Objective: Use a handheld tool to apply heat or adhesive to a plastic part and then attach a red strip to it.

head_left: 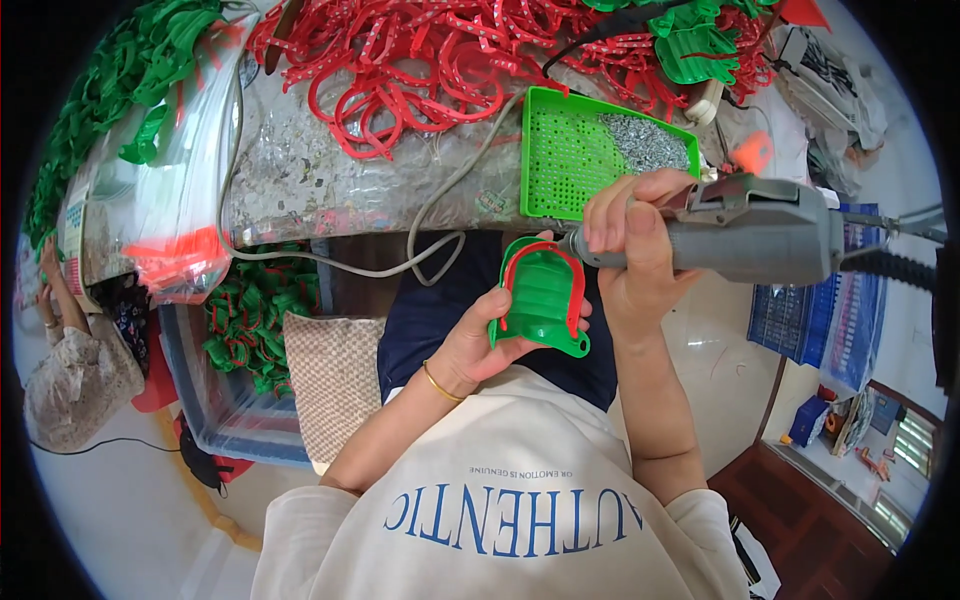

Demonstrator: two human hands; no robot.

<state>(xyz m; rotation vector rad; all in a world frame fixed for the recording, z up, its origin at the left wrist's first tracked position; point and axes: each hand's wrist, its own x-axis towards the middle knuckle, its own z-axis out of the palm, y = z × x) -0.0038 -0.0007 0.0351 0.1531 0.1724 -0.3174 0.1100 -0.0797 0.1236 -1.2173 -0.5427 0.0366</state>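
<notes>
Both hands work below the tray [560, 150]: left hand [480, 345] clasps a green part [540, 300], right hand [630, 235] grips a driver [750, 235]. A slipping tip could likely jab the left fingers.

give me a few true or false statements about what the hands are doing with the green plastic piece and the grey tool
1. The left hand holds a green plastic piece with a red strap along its edge. True.
2. The right hand is empty. False: it grips a grey power tool.
3. The tool's tip points at the top of the green piece. True.
4. The green tray on the table holds red straps. False: it holds a pile of small grey metal bits.
5. A heap of red straps lies on the table beyond the tray. True.
</notes>
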